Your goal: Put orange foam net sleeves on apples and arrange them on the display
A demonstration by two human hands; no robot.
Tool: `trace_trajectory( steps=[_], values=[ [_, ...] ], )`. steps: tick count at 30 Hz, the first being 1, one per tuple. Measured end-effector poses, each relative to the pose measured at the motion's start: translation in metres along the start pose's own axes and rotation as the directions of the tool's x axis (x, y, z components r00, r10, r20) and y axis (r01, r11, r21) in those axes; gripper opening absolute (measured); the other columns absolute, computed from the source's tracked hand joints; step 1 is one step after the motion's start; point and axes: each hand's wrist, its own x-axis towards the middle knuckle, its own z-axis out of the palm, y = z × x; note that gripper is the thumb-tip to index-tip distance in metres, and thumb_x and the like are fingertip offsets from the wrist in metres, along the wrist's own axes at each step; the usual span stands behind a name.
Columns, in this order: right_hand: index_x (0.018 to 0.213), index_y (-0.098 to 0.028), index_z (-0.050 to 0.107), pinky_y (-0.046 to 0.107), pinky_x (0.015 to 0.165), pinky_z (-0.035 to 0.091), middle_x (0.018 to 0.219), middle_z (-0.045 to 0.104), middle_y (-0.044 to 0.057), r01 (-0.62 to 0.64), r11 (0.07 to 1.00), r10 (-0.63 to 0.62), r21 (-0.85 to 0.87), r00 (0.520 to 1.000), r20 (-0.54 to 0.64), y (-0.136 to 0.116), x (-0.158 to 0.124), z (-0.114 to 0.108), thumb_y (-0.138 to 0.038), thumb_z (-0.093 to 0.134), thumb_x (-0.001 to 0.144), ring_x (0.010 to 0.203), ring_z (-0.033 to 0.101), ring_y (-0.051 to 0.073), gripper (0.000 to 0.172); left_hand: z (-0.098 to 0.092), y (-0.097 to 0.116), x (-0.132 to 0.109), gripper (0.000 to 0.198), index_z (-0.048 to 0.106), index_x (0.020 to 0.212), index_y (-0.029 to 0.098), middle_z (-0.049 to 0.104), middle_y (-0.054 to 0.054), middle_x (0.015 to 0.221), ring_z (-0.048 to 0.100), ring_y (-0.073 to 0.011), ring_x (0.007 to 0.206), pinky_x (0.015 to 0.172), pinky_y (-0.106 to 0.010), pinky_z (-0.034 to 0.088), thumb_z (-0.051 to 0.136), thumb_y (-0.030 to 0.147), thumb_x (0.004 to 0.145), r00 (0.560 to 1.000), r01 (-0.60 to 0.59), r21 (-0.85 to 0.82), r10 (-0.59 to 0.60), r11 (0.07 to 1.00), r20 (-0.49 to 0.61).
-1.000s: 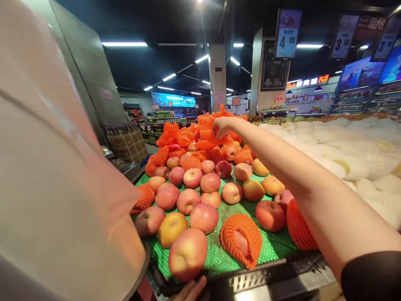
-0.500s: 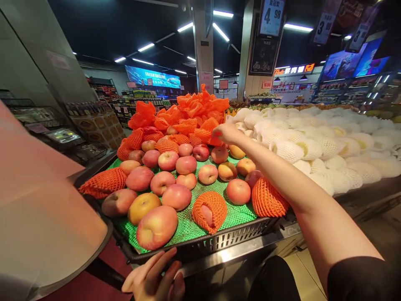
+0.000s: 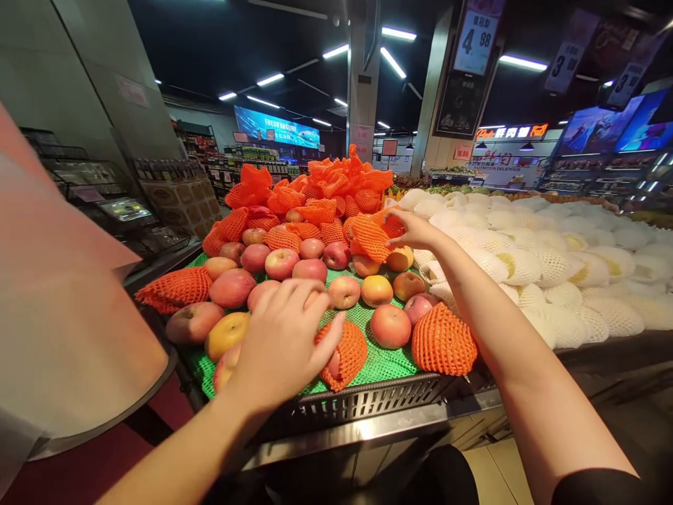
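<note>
With the right hand (image 3: 415, 228) pinching a foam net (image 3: 374, 237) at the far pile (image 3: 341, 175) and the left hand (image 3: 287, 337) open on a near bare apple (image 3: 224, 366), netting appears early: most apples (image 3: 281, 263) on the surface (image 3: 392, 362) lie uncovered.

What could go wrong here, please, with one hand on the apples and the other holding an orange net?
The right hand pinches an orange net below the heaped nets; a tug might spill them. The left hand rests on apples near the crate's front edge; a nudge could roll one off.
</note>
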Motion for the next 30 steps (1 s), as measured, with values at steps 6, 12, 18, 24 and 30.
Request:
trace_trajectory(
  steps=[6,12,18,24,30],
  values=[
    [0.101,-0.02,0.062,0.044,0.098,0.046,0.11,0.068,0.006,0.267,0.937,-0.23,0.227,0.957,-0.179,-0.012,0.0,0.017,-0.033,0.091,0.059,0.107,0.061,0.03,0.053,0.029,0.008,0.105,0.069,0.039,0.147,0.01,0.051,-0.022,0.143,0.066,-0.0359,0.115,0.088,-0.042,0.055,0.065,0.042,0.091,0.866,0.289,0.075,-0.294,0.954,0.405],
    [0.099,-0.018,0.067,0.045,0.099,0.046,0.106,0.07,0.008,0.29,0.888,-0.215,0.357,0.948,-0.235,-0.006,0.002,0.028,-0.053,0.085,0.065,0.103,0.062,0.029,0.052,0.063,-0.001,0.13,0.039,0.053,0.134,0.007,0.06,-0.022,0.132,0.063,-0.0357,0.119,0.091,-0.043,0.055,0.042,0.018,0.098,0.804,0.396,0.215,-0.45,0.893,0.389],
    [0.093,-0.019,0.066,0.047,0.102,0.047,0.104,0.068,0.007,0.208,0.874,-0.024,0.44,0.921,-0.388,0.03,0.019,0.029,-0.04,0.086,0.06,0.104,0.061,0.028,0.044,0.021,0.063,0.107,0.037,0.06,0.123,0.002,0.06,-0.024,0.125,0.062,-0.0327,0.115,0.091,-0.039,0.052,0.038,0.016,0.098,0.874,0.207,0.235,-0.287,0.95,0.392],
    [0.09,-0.018,0.063,0.046,0.085,0.056,0.099,0.068,0.007,0.108,0.817,0.162,0.566,0.899,-0.406,0.041,0.019,0.015,-0.032,0.085,0.054,0.091,0.065,0.026,0.045,0.05,0.122,0.074,0.09,0.044,0.14,0.008,0.044,-0.023,0.153,0.058,-0.0363,0.123,0.104,-0.046,0.05,0.073,0.058,0.071,0.718,-0.035,-0.353,0.269,0.935,0.642],
    [0.094,-0.02,0.062,0.049,0.087,0.059,0.109,0.07,0.009,0.159,0.798,0.172,0.582,0.864,-0.473,0.037,0.009,-0.014,-0.032,0.084,0.059,0.102,0.067,0.029,0.043,0.074,0.115,0.073,0.089,0.046,0.133,0.017,0.049,-0.016,0.144,0.059,-0.0373,0.119,0.096,-0.05,0.054,0.083,0.054,0.061,0.76,0.001,-0.443,0.287,0.896,0.583]
  ],
)
